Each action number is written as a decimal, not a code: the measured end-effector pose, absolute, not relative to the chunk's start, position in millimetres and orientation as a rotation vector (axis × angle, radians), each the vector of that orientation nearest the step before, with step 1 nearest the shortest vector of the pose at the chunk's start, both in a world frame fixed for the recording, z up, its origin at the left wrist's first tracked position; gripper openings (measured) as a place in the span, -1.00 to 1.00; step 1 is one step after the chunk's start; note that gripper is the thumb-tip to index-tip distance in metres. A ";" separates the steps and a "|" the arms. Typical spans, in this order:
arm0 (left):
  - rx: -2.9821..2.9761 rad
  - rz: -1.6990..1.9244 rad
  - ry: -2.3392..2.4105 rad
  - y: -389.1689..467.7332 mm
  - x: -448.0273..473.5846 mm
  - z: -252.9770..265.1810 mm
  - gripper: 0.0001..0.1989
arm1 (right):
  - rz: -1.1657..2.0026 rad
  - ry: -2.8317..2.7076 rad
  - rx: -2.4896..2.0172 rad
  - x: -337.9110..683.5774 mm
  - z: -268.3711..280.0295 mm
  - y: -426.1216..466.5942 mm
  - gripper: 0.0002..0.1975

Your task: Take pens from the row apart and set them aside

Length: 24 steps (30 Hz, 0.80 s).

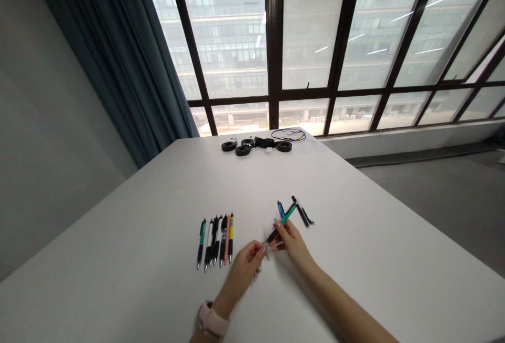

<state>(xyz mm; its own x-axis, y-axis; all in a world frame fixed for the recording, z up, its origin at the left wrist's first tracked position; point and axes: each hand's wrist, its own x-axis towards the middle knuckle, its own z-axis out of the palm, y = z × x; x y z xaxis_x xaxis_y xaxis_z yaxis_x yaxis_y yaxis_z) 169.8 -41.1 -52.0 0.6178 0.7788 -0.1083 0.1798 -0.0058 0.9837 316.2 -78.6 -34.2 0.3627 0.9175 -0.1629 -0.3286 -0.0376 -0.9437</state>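
Observation:
A green pen [289, 213] with a black grip is held at a slant over the table. My right hand [292, 243] has its fingers closed around the barrel. My left hand [246, 263] pinches at the pen's lower tip; a small light part there is too blurred to name. Small pieces [257, 273] show just beneath my left hand, unclear in kind. Beyond my right hand lie a blue pen [280, 209] and dark pens or pen parts [302, 211]. To the left, several pens form a row, among them a green one [201, 243] and a yellow one [231, 238].
Toward the far end of the white table [158, 217] lie black rolls [243, 150], another black ring [284, 146] and a coiled black cable [289, 134]. A blue curtain [130, 59] and windows stand behind. The table's right edge drops to a grey floor [434, 190].

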 end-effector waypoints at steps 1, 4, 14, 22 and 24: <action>1.549 0.575 0.842 -40.6 169.8 -51.5 -0.54 | 1.120 -0.647 -1.207 316.6 -34.6 -78.5 -0.38; 1.581 0.583 0.869 -39.9 169.8 -49.4 -0.53 | 1.113 -0.683 -1.214 317.5 -35.4 -78.7 -0.39; 1.586 0.574 0.882 -42.7 169.9 -44.4 -0.50 | 1.091 -0.717 -1.219 318.7 -33.7 -82.0 -0.44; 1.579 0.575 0.894 -43.2 171.7 -40.1 -0.51 | 1.089 -0.721 -1.220 319.0 -31.2 -82.1 -0.45; 1.584 0.582 0.886 -43.4 171.9 -39.9 -0.52 | 1.077 -0.726 -1.230 319.6 -31.3 -81.5 -0.45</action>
